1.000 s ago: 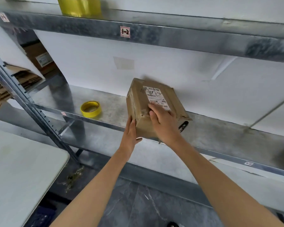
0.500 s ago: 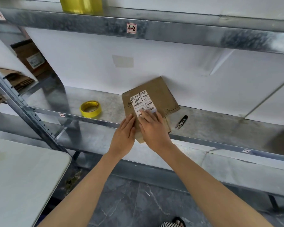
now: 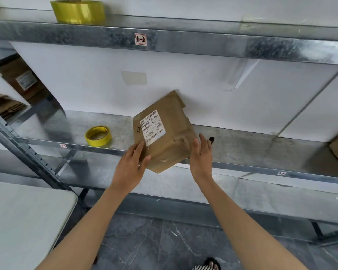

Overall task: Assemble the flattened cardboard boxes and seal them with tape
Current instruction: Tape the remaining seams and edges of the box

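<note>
- Cardboard box (image 3: 164,133) is tilting on the shelf (image 3: 261,151) edge, near the yellow tape roll (image 3: 98,135).
- Your left hand (image 3: 132,168) is pinching its near corner; your right hand (image 3: 201,158) is spreading flat, perhaps touching its side.

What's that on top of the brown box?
A white shipping label with barcodes and black scribble is stuck on the cardboard box. The left hand grips the corner beside it. The box's underside is hidden.
</note>
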